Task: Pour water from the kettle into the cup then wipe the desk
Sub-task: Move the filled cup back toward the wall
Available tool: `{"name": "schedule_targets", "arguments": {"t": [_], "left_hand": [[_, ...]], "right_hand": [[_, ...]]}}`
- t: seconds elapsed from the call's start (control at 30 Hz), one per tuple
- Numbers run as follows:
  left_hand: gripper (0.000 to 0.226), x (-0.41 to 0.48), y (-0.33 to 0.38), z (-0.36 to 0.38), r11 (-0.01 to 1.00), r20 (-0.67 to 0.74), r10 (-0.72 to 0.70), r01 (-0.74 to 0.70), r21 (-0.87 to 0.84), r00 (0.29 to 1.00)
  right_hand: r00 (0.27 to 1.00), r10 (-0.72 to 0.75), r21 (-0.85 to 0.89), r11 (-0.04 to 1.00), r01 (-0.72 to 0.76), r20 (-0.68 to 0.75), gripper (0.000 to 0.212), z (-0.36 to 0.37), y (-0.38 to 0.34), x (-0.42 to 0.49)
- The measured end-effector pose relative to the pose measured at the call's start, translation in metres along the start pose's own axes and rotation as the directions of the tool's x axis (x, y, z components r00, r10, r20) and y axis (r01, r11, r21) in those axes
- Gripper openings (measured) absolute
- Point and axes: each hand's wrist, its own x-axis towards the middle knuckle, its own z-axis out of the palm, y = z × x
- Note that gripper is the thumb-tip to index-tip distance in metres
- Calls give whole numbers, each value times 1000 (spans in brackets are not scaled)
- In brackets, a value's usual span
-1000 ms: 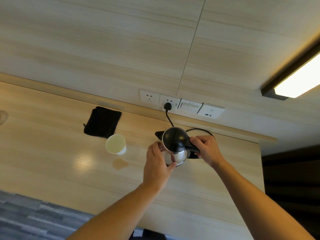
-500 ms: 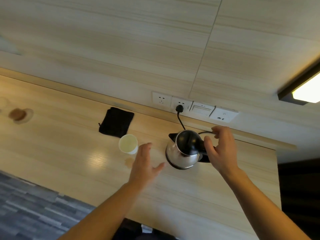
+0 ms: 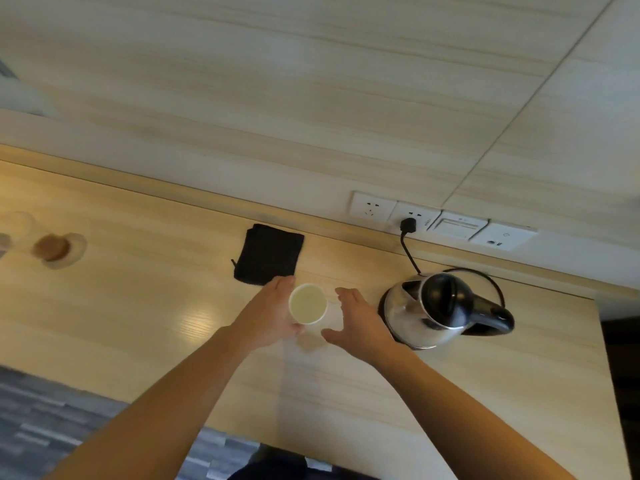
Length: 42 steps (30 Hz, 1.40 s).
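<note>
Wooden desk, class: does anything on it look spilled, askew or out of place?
Yes: a pale patch with a brown centre, possibly a spill, marks the light wooden desk far left. It is blurred. The white paper cup and steel kettle stand upright.

We note a row of wall sockets (image 3: pixel 440 221) above the desk's rear edge, one holding a black plug (image 3: pixel 408 224). We record a brown-topped round object (image 3: pixel 52 247), blurred, far left. Grey patterned flooring (image 3: pixel 52 420) lies below.

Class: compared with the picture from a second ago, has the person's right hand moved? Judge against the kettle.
Yes. The right hand has left the kettle handle and gone leftward to the cup.
</note>
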Motion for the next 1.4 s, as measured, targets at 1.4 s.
{"name": "schedule_targets", "arguments": {"t": [1.4], "left_hand": [[77, 156, 2, -36, 984, 76, 169, -164, -68, 983]], "right_hand": [[969, 222, 222, 956, -193, -113, 69, -54, -16, 124]]}}
